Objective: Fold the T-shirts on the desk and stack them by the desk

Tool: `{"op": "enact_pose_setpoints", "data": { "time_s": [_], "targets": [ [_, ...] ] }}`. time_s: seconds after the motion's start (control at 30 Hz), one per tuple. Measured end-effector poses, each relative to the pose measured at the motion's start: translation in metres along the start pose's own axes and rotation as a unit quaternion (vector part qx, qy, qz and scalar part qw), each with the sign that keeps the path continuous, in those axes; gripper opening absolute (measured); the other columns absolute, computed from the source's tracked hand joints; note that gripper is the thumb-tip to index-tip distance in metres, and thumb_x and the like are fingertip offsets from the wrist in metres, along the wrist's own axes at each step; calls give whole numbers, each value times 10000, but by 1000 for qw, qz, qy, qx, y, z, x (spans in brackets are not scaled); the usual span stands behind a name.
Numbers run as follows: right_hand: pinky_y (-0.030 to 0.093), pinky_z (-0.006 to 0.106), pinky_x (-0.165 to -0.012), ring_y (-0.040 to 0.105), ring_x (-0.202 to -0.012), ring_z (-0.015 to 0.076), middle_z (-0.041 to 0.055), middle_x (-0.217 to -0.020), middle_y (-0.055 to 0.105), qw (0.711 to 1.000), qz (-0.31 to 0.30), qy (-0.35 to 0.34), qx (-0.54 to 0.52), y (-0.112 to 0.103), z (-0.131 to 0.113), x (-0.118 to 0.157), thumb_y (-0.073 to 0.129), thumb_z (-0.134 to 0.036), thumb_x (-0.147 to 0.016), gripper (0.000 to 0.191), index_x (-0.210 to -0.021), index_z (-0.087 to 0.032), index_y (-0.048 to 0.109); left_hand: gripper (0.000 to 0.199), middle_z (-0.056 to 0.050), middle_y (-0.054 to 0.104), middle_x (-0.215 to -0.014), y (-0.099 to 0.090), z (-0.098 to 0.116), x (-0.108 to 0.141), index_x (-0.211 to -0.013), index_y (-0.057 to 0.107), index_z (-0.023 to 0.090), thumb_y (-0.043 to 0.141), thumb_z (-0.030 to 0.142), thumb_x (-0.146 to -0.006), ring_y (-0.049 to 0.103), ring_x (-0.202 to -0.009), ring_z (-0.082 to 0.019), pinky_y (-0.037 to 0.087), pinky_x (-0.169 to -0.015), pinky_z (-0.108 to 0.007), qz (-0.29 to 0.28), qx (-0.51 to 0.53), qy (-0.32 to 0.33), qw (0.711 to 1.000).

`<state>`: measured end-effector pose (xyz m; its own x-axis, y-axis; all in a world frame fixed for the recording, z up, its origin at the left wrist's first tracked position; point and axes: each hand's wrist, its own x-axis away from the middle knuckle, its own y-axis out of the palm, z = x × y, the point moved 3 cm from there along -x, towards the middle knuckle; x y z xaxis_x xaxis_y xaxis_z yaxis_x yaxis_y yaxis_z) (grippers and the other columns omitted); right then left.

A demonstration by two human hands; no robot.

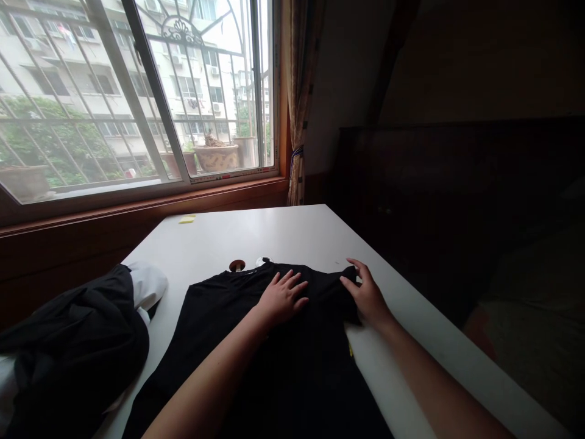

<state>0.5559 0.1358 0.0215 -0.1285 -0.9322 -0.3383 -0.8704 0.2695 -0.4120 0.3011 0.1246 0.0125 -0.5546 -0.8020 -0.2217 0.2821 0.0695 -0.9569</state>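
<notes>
Hands [284, 297] touch a black shirt [292, 353].

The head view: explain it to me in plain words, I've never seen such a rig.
No machine here, just a person's bare hands. The only picture comes from a camera worn on their head, looking forward and down, so their arms reach in from below. Ahead is a window. On the white table lies a black garment, spread out, with a black-and-white cloth heap to its left and a yellow slip near the far edge. The left hand rests flat on the garment; the right hand holds its far right corner between thumb and fingers.
</notes>
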Motion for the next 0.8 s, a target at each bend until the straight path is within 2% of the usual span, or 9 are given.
{"op": "enact_pose_setpoints", "data": {
  "time_s": [0.1,0.17,0.27,0.33,0.47,0.57,0.63,0.7,0.8],
  "targets": [
    [561,406,-842,671,-956,259,95,-1203,615,999,19,26,7,-3,3,-2,615,-519,-860,643,-1437,-274,472,613,-61,352,-1643,10,-4,-5,-1539,429,308,390,625,-1016,253,-1538,-326,196,-1236,-615,-6,2,-14,1000],
    [556,414,-845,681,-949,271,106,-1158,634,998,14,57,33,-4,15,-6,622,-554,-842,739,-1480,-244,414,645,-62,331,-1651,13,-6,-6,-1561,391,305,390,638,-1009,235,-1542,-332,187,-1236,-621,-5,3,-22,1000],
    [541,452,-891,694,-987,308,114,-1078,682,989,-42,103,95,-2,32,-10,657,-613,-804,836,-1495,-216,401,683,-71,313,-1657,15,-8,-8,-1580,356,284,403,643,-1001,224,-1546,-334,175,-1239,-624,-2,4,-33,999],
    [542,466,-901,703,-990,316,107,-1043,708,986,-80,98,108,-1,35,-10,680,-609,-795,812,-1476,-234,442,693,-77,308,-1657,17,-8,-9,-1583,350,271,415,637,-998,220,-1547,-330,165,-1243,-621,0,4,-41,999],
    [561,442,-900,712,-1016,289,84,-1093,730,995,-86,21,56,0,14,-3,645,-514,-860,727,-1509,-290,405,674,-84,309,-1655,18,-8,-10,-1577,362,244,393,613,-1014,215,-1551,-312,162,-1252,-604,6,6,-53,999],
    [570,426,-906,695,-1084,282,104,-1233,690,998,-56,-22,34,0,-9,6,602,-476,-913,657,-1513,-296,402,660,-90,319,-1651,18,-8,-9,-1561,391,227,377,605,-1020,214,-1552,-307,162,-1254,-598,11,9,-58,998],
    [589,410,-880,699,-1068,269,117,-1316,649,996,-57,-63,31,3,-24,14,573,-452,-949,587,-1496,-297,427,658,-100,319,-1650,17,-7,-7,-1551,405,212,380,601,-1020,212,-1553,-303,155,-1255,-595,16,12,-59,998],
    [596,405,-879,697,-1070,257,111,-1373,622,987,-74,-138,45,7,-38,23,542,-402,-983,497,-1465,-304,465,656,-114,314,-1651,17,-6,-7,-1546,410,197,391,590,-1020,208,-1555,-302,146,-1256,-597,21,19,-60,998],
    [578,418,-932,679,-1123,254,83,-1342,658,951,-121,-270,91,15,-59,38,506,-286,-1010,430,-1438,-322,503,634,-121,313,-1652,17,-7,-5,-1542,411,199,429,551,-1016,199,-1557,-304,127,-1257,-599,26,34,-60,997]
  ]
}}
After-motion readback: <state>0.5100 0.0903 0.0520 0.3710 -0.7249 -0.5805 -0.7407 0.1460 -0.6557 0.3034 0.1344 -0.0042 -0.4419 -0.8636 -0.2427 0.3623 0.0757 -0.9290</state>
